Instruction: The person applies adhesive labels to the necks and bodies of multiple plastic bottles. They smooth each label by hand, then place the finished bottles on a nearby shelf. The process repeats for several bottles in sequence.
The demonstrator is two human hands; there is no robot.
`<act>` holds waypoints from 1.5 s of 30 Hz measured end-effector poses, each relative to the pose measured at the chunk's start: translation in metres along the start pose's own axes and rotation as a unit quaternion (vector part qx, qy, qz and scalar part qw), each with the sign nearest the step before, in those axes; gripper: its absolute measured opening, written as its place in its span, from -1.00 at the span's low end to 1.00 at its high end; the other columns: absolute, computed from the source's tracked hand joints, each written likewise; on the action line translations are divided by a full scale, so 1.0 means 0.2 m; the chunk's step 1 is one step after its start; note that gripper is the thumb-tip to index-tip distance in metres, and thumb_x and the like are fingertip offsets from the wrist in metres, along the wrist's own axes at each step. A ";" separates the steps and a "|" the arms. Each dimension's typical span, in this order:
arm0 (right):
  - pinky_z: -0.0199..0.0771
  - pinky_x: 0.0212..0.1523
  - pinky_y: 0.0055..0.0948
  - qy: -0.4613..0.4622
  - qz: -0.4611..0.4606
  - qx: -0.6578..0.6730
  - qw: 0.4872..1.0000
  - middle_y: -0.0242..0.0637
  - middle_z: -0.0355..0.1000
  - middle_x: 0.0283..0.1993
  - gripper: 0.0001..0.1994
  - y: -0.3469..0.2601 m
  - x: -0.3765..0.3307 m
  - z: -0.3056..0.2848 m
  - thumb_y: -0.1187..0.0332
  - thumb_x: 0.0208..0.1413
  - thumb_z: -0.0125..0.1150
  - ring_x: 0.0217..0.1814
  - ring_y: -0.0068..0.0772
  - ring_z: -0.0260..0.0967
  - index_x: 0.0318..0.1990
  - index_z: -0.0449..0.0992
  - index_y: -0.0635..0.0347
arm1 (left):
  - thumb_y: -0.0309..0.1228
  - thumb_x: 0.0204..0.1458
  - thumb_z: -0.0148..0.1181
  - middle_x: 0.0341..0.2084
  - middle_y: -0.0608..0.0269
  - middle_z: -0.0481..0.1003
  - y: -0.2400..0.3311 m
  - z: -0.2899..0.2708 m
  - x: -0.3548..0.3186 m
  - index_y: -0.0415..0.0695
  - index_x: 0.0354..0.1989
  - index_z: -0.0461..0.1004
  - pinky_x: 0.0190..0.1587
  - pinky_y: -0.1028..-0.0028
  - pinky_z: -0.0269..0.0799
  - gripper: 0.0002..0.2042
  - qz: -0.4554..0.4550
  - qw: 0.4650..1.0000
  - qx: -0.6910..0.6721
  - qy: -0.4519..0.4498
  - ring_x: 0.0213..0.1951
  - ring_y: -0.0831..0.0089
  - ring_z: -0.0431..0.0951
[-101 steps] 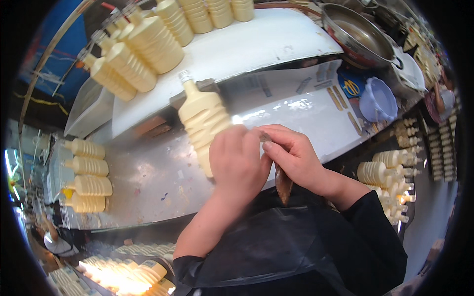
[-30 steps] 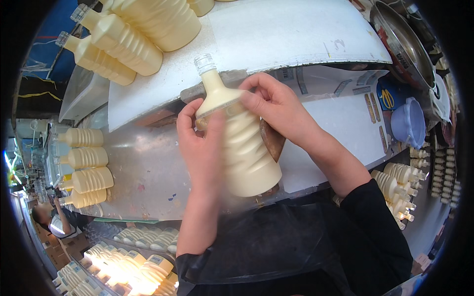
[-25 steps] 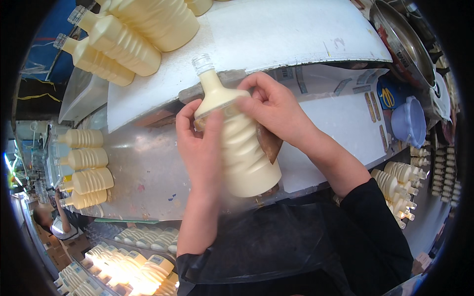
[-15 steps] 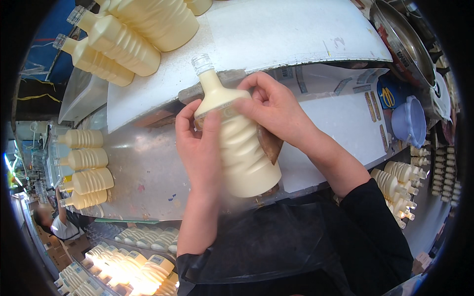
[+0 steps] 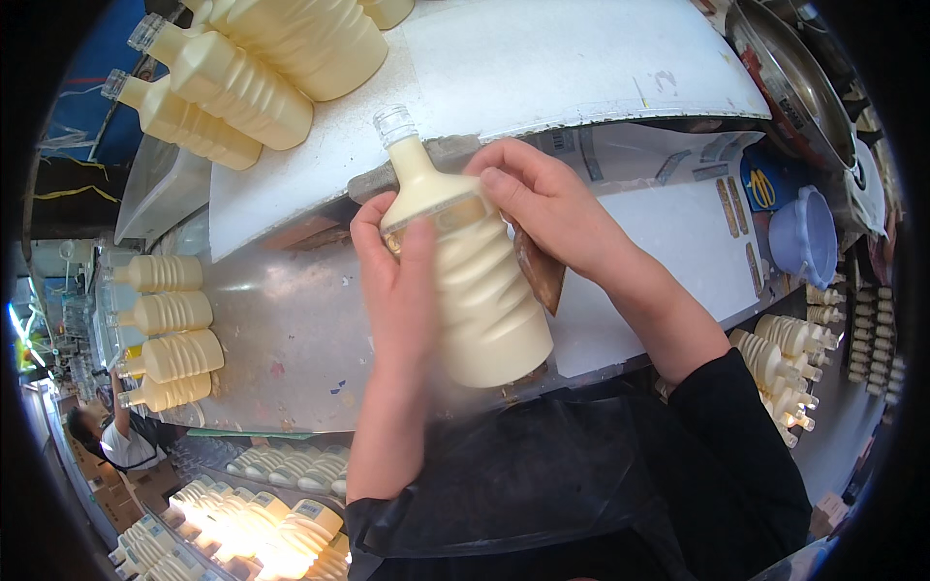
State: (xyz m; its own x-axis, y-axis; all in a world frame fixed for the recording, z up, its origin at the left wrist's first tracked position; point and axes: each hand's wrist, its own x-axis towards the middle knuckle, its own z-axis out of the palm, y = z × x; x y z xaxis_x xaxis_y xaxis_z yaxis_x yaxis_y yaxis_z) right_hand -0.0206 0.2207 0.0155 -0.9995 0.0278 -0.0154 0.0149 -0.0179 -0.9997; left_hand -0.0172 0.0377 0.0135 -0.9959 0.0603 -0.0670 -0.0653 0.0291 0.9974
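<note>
A cream-coloured bottle (image 5: 484, 300) with a ribbed body and a clear threaded neck leans in front of me, its neck pointing up and to the left. Around its shoulder runs a gold-patterned decal strip (image 5: 448, 215). My left hand (image 5: 392, 261) is closed on the bottle's left side, the thumb lying over the strip's left end. On the other side, my right hand (image 5: 538, 198) has its fingers curled at the shoulder, with the thumb beside the strip's right end. Below that palm, against the bottle, is a brown flat piece (image 5: 540, 271), mostly seen edge-on.
Large cream bottles (image 5: 232, 82) stand on the white board (image 5: 542, 58) at the back left. More bottles (image 5: 174, 312) line the table's left end. At right are a white sheet (image 5: 639, 261) with patterned strips, a lilac bucket (image 5: 804, 237) and a metal basin (image 5: 794, 77).
My right thumb has slid right, off the decal strip, uncovering more of its gold pattern. The brown piece has shifted slightly right. The bottle stays nearly in place.
</note>
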 end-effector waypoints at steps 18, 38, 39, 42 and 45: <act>0.33 -0.31 -0.64 -0.011 0.036 -0.107 0.994 -0.51 0.42 -0.40 -0.77 -0.07 -0.03 0.02 0.27 0.29 0.25 -0.36 -0.76 0.27 -0.03 0.54 0.21 | -0.24 0.26 0.20 0.08 0.04 0.38 0.02 0.01 0.00 -0.26 0.27 0.19 0.14 0.40 0.39 -0.48 -0.033 0.998 -0.048 -0.008 0.07 0.41 0.41; 0.35 -0.29 -0.64 -0.006 0.042 -0.092 0.995 -0.52 0.44 -0.39 -0.77 -0.06 -0.03 0.03 0.26 0.30 0.25 -0.35 -0.77 0.29 -0.04 0.53 0.21 | -0.30 0.40 -0.13 0.10 0.06 0.41 0.01 -0.01 -0.01 -0.24 0.29 0.22 0.20 0.38 0.37 -0.61 -0.010 0.999 -0.042 -0.021 0.10 0.41 0.43; 0.36 -0.29 -0.64 -0.007 0.043 -0.093 0.995 -0.52 0.44 -0.39 -0.77 -0.07 -0.03 0.03 0.27 0.30 0.25 -0.35 -0.77 0.29 -0.04 0.53 0.21 | -0.30 0.40 -0.13 0.10 0.06 0.41 0.01 -0.01 -0.01 -0.24 0.29 0.22 0.20 0.38 0.37 -0.62 -0.011 0.999 -0.044 -0.021 0.10 0.41 0.44; 0.37 -0.28 -0.64 -0.006 0.040 -0.090 0.995 -0.51 0.45 -0.38 -0.78 -0.06 -0.03 0.03 0.27 0.30 0.25 -0.35 -0.77 0.30 -0.04 0.53 0.21 | -0.30 0.39 -0.13 0.10 0.06 0.41 0.00 -0.02 -0.01 -0.24 0.29 0.22 0.20 0.38 0.37 -0.61 -0.006 0.999 -0.041 -0.019 0.10 0.41 0.44; 0.38 -0.27 -0.64 -0.008 0.040 -0.097 0.994 -0.51 0.46 -0.37 -0.78 -0.06 -0.03 0.03 0.27 0.31 0.24 -0.34 -0.77 0.32 -0.04 0.53 0.22 | -0.29 0.40 -0.14 0.08 0.06 0.42 0.00 -0.01 -0.01 -0.23 0.28 0.23 0.19 0.36 0.38 -0.62 -0.008 0.999 -0.045 -0.016 0.08 0.41 0.45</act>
State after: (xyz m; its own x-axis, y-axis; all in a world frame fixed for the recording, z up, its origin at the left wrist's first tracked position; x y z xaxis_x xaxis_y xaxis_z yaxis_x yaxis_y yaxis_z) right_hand -0.0158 0.2157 0.0272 -0.9951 0.0187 -0.0967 0.0985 0.1736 -0.9799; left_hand -0.0160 0.0350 0.0142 -0.9923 0.0923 -0.0829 -0.0887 -0.0599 0.9943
